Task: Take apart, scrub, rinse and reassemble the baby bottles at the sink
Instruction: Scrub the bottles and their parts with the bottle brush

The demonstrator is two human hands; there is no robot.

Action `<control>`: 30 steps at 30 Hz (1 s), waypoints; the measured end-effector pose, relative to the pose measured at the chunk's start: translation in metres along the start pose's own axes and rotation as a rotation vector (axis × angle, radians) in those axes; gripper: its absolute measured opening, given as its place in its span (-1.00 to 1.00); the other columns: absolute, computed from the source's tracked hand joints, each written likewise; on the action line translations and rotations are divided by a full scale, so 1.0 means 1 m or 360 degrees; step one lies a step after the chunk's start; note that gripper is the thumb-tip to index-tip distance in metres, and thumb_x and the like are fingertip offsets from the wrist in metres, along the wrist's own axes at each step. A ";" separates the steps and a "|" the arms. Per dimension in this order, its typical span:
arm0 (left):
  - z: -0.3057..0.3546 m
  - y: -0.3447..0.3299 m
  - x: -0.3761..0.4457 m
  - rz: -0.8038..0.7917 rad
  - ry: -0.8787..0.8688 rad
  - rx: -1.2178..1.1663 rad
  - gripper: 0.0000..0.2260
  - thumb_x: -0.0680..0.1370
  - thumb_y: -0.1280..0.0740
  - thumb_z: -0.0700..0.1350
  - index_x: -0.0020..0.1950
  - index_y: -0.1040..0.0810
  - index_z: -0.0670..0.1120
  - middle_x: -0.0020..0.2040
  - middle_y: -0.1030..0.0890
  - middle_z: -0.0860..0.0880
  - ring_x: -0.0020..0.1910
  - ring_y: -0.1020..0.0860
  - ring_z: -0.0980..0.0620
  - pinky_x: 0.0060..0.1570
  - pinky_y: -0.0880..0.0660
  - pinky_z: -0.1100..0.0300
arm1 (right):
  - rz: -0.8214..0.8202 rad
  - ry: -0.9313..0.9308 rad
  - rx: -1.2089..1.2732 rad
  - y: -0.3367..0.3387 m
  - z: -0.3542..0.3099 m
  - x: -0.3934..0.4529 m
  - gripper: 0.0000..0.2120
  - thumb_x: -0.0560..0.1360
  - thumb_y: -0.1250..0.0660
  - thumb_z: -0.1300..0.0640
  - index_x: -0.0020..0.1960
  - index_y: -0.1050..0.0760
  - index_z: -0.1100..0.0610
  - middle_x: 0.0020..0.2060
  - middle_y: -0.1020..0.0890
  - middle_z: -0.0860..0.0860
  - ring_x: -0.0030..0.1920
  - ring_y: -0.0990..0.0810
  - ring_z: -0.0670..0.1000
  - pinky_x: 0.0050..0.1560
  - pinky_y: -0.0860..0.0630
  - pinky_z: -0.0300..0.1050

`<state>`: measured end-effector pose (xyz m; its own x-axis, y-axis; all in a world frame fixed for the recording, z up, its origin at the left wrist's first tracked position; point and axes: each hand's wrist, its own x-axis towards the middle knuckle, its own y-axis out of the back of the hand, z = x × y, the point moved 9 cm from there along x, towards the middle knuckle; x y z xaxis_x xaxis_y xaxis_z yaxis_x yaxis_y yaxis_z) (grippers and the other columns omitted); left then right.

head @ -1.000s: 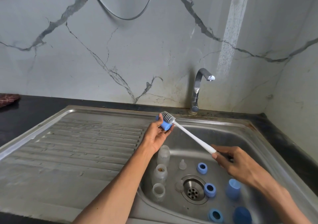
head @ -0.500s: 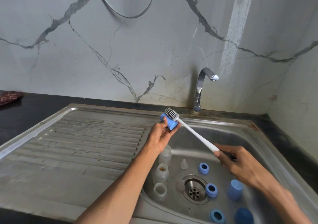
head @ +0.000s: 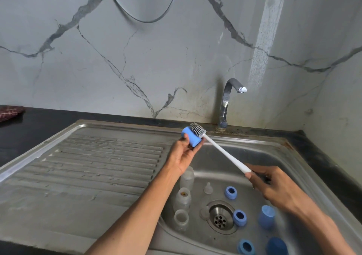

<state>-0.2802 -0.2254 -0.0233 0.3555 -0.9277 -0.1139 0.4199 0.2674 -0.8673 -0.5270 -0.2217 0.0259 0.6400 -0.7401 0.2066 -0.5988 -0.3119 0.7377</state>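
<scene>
My left hand [head: 183, 154] holds a blue bottle cap [head: 191, 138] above the sink's back left corner. The grey bristle head of a white bottle brush [head: 221, 151] lies against the cap. My right hand [head: 274, 186] grips the brush by its handle end. In the sink basin [head: 254, 156] three clear bottles [head: 182, 197] stand along the left wall. Two clear teats [head: 208, 188] lie near the drain [head: 220, 216]. Three blue collar rings [head: 240, 217] and two blue caps [head: 266, 216] sit on the basin floor.
A ribbed steel draining board [head: 88, 172] fills the left side. The tap [head: 228, 102] stands behind the basin with no water running. A dark cloth [head: 9, 112] lies on the black counter at far left. A marble wall rises behind.
The brush head has slid a little along the blue cap, and both hands have shifted slightly. The parts in the basin have not moved.
</scene>
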 end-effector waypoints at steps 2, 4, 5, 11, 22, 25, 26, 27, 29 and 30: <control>0.016 0.012 0.005 0.0080 -0.0092 0.0016 -0.83 0.66 -0.20 -0.25 0.16 -0.46 -0.35 0.11 -0.56 -0.30 0.06 -0.57 -0.19 0.20 -0.52 -0.20 | -0.0074 0.0000 -0.0006 -0.002 -0.001 -0.001 -0.76 0.61 -0.28 0.00 0.24 -0.53 -0.19 -0.42 -0.46 0.00 -0.48 -0.35 -0.13 -0.44 -0.34 -0.23; 0.018 0.019 0.007 0.0126 -0.0099 0.0009 -0.80 0.66 -0.20 -0.24 0.22 -0.44 -0.34 0.09 -0.57 -0.29 0.05 -0.57 -0.17 0.30 -0.41 -0.20 | -0.0092 -0.0019 -0.0006 -0.002 0.001 -0.002 -0.76 0.61 -0.28 0.00 0.25 -0.51 -0.23 -0.41 -0.47 0.01 -0.48 -0.35 -0.13 -0.44 -0.35 -0.25; 0.014 0.019 0.008 0.0112 -0.0077 0.0006 -0.80 0.66 -0.20 -0.25 0.22 -0.44 -0.34 0.12 -0.57 -0.31 0.08 -0.56 -0.19 0.28 -0.44 -0.20 | -0.0079 -0.0037 0.0001 -0.001 0.002 -0.001 -0.77 0.61 -0.28 0.01 0.23 -0.53 -0.21 -0.41 -0.47 0.00 -0.49 -0.35 -0.14 -0.45 -0.35 -0.25; -0.025 -0.008 -0.003 -0.0063 0.0085 0.0338 -0.85 0.65 -0.20 -0.29 0.19 -0.47 -0.28 0.12 -0.60 -0.28 0.08 -0.60 -0.18 0.18 -0.52 -0.05 | 0.0075 -0.0101 -0.0013 0.007 0.009 0.001 -0.78 0.60 -0.28 0.01 0.22 -0.57 -0.10 -0.42 -0.46 0.01 -0.50 -0.32 -0.14 -0.45 -0.34 -0.21; -0.001 0.008 0.003 0.0026 -0.0022 0.0327 -0.88 0.61 -0.26 -0.32 0.13 -0.50 -0.30 0.09 -0.61 -0.25 0.09 -0.61 -0.15 -0.07 -0.66 0.06 | 0.0063 -0.0136 -0.0115 0.016 0.013 -0.001 -0.69 0.60 -0.29 -0.01 0.33 -0.53 -0.08 -0.41 -0.50 0.01 -0.50 -0.37 -0.14 -0.45 -0.35 -0.26; -0.005 -0.002 -0.001 -0.0069 -0.0026 0.0367 -0.83 0.58 -0.25 -0.42 0.17 -0.48 -0.35 0.11 -0.61 -0.28 0.15 -0.59 -0.22 -0.01 -0.66 -0.02 | 0.0101 -0.0133 -0.0165 0.019 0.012 -0.001 -0.67 0.60 -0.28 -0.02 0.35 -0.53 -0.05 -0.41 -0.51 0.00 -0.47 -0.39 -0.13 -0.43 -0.37 -0.26; -0.003 -0.003 -0.001 -0.0079 -0.0051 0.0392 -0.82 0.58 -0.26 -0.43 0.18 -0.48 -0.36 0.12 -0.61 -0.29 0.16 -0.60 -0.23 0.01 -0.65 -0.03 | 0.0093 -0.0141 -0.0178 0.019 0.012 -0.002 -0.65 0.60 -0.28 -0.03 0.37 -0.52 -0.05 -0.40 -0.51 0.01 -0.45 -0.41 -0.12 -0.42 -0.38 -0.26; 0.001 -0.002 -0.001 -0.0077 -0.0088 0.0405 -0.81 0.57 -0.27 -0.42 0.19 -0.48 -0.36 0.13 -0.61 -0.30 0.16 -0.60 -0.25 0.02 -0.65 -0.04 | 0.0082 -0.0151 -0.0186 0.018 0.012 -0.002 -0.64 0.60 -0.27 -0.03 0.38 -0.50 -0.06 -0.39 -0.52 0.01 -0.44 -0.41 -0.11 -0.43 -0.39 -0.27; 0.009 0.002 -0.001 -0.0042 -0.0146 0.0379 -0.77 0.57 -0.29 -0.41 0.23 -0.47 -0.37 0.17 -0.60 -0.33 0.18 -0.60 -0.26 0.04 -0.64 -0.06 | 0.0074 -0.0170 -0.0183 0.019 0.013 -0.004 -0.64 0.60 -0.27 -0.03 0.39 -0.49 -0.07 -0.37 -0.53 0.02 -0.45 -0.42 -0.11 -0.44 -0.39 -0.29; 0.010 0.003 -0.001 -0.0023 -0.0163 0.0356 -0.75 0.56 -0.30 -0.40 0.24 -0.47 -0.38 0.18 -0.61 -0.33 0.17 -0.61 -0.26 0.05 -0.64 -0.06 | 0.0072 -0.0176 -0.0181 0.019 0.013 -0.004 -0.64 0.60 -0.27 -0.03 0.39 -0.48 -0.07 -0.37 -0.54 0.02 -0.46 -0.42 -0.12 -0.44 -0.39 -0.31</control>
<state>-0.2712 -0.2215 -0.0213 0.4260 -0.9037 -0.0428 0.5960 0.3159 -0.7382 -0.5472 -0.2326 0.0308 0.5529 -0.8149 0.1742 -0.5634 -0.2116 0.7986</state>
